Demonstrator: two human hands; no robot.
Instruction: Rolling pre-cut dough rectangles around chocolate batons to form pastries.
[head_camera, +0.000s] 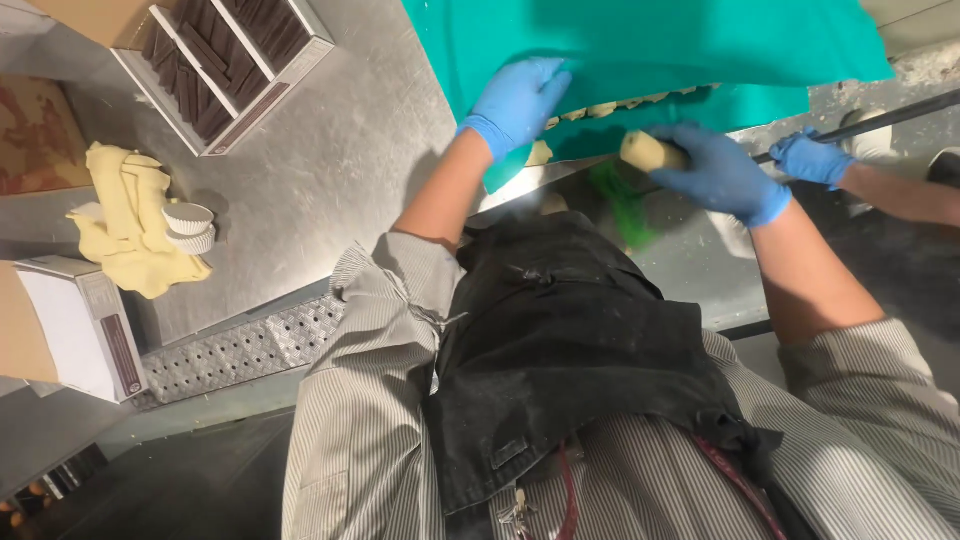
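Observation:
My left hand, in a blue glove, rests flat on a green sheet that runs off the edge of the steel table. Its fingers are spread and hold nothing. My right hand, also blue-gloved, grips a pale roll of dough just under the sheet's edge. More pale dough pieces show in a row under the fold of the green sheet.
A cardboard box of dark brown bars stands at the back left. A yellow cloth with white ribbed cups lies to the left, near a white box. Another person's blue-gloved hand holds a dark rod at right.

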